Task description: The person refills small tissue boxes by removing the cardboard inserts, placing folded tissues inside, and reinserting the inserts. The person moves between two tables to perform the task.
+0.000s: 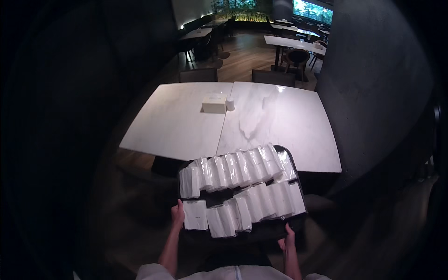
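Observation:
Both hands carry a black tray (pixel 293 164) with rounded corners, held in front of my body at the near edge of a white marble-look table (pixel 175 119). My left hand (pixel 178 214) grips the tray's left rim, thumb on top. At the near right rim, my right hand (pixel 288 238) holds on, its fingers partly hidden below. Many white packets in clear plastic wrap (pixel 232 169) stand or lean in two rows on the tray. One packet (pixel 196 215) lies flat at the near left corner. What the packets contain cannot be told.
A pale tissue box (pixel 214 104) and a small white container (pixel 230 104) stand on the table near its seam. Two chairs (pixel 198 75) (pixel 273 77) are at its far side. A dark wall (pixel 371 87) rises on the right. Further tables (pixel 294 42) stand beyond.

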A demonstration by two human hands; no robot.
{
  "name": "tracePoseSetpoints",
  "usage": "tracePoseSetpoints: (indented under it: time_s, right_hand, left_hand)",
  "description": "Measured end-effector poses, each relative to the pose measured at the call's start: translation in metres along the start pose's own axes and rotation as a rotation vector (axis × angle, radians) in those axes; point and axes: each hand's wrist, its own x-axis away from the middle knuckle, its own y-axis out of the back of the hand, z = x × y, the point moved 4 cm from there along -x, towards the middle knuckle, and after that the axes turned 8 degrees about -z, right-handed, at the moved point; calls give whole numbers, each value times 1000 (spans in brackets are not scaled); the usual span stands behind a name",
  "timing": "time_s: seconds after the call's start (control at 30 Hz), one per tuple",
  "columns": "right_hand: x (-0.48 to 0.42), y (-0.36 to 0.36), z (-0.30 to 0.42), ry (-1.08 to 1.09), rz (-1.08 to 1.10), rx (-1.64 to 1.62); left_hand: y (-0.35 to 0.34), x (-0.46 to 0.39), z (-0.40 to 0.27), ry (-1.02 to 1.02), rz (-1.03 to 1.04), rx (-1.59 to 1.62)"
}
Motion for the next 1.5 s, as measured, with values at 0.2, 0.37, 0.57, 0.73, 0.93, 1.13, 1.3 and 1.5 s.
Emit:
tracePoseSetpoints:
  time_s: [0.2, 0.37, 0.57, 0.73, 0.93, 1.13, 1.3, 1.5]
  right_hand:
    - [41, 12, 25, -304, -194, 239]
    - [76, -41, 23, -249, -650, 245]
    - [52, 33, 29, -297, -393, 329]
    - [33, 18, -3, -145, -296, 49]
    - [43, 65, -63, -91, -372, -159]
    - [77, 46, -75, 360, -438, 94]
    - [110, -14, -105, 669, -649, 269]
    - [159, -15, -163, 688, -987, -100]
  left_hand:
    - [-7, 14, -10, 101, 41, -107]
    - [-7, 3, 18, 54, 142, -156]
    - [-13, 5, 10, 71, 120, 24]
    - [-10, -14, -28, -51, 83, -26]
    - [-45, -57, -66, -48, 261, -151]
    - [-83, -62, -74, -39, 511, -115]
    - [-138, -103, -69, -90, 608, -262]
    - [-185, -81, -63, -144, 949, -155]
